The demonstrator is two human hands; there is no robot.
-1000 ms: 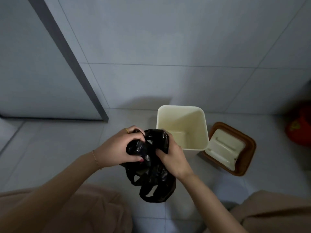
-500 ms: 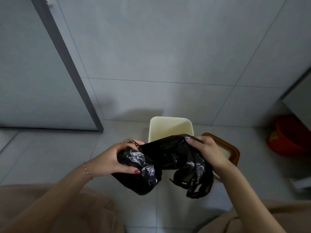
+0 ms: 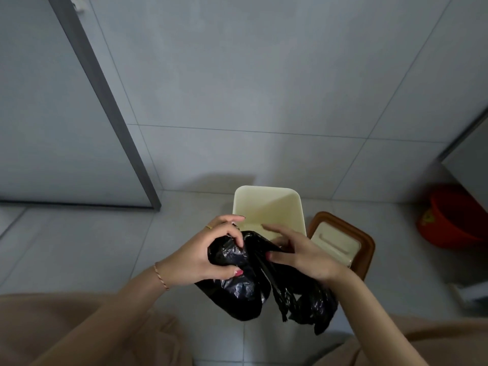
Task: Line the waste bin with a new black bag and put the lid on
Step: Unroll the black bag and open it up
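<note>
Grips, with left hand (image 3: 208,256) curled tight, one bunched end of the crumpled black plastic bag (image 3: 237,289); pinches the rest under the thumb of the half-open right hand (image 3: 303,257). Holds it between both, just before the unlined cream square plastic bin (image 3: 266,204), left of the brown-rimmed plastic lid (image 3: 367,244).

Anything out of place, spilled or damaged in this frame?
Nothing stands out. The lid lies on the floor beside the open, unlined bin, as expected mid-task; left hand and right hand hold the crumpled black bag.
</note>
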